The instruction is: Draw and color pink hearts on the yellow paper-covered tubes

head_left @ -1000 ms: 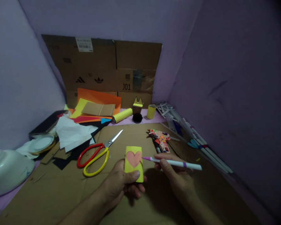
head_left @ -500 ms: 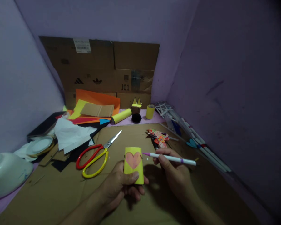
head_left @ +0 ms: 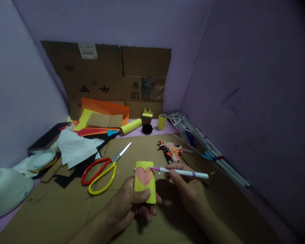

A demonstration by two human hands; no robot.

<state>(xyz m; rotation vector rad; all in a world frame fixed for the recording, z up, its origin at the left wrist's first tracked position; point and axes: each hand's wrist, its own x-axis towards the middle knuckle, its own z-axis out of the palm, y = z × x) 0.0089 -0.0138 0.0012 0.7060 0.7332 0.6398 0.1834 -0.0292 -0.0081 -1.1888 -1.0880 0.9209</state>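
Observation:
My left hand (head_left: pixel 134 200) is closed around the lower part of a yellow paper-covered tube (head_left: pixel 139 164), thumb across its front. A pink heart (head_left: pixel 143 176) with a darker outline shows on the tube's upper front. Between the thumb and fingers of my right hand (head_left: pixel 186 183) is a white felt-tip pen (head_left: pixel 185 172) with a purple band and purple tip. That tip reaches the upper right lobe of the heart and seems to touch it. Left of the tube lie scissors (head_left: pixel 113 159) with one red and one yellow handle, blades pointing away.
A cardboard sheet (head_left: pixel 96 230) covers the tabletop, and another cardboard panel (head_left: pixel 112 67) leans on the back wall. Coloured papers (head_left: pixel 104 105), white tissue (head_left: pixel 76 145) and a pale bowl (head_left: pixel 10 189) sit left. Pens (head_left: pixel 218 166) and a patterned paper piece (head_left: pixel 174 149) lie right.
The pen in my right hand has moved left, its tip going from beside the tube's right edge onto the heart. My left hand keeps hold of the tube, almost unmoved.

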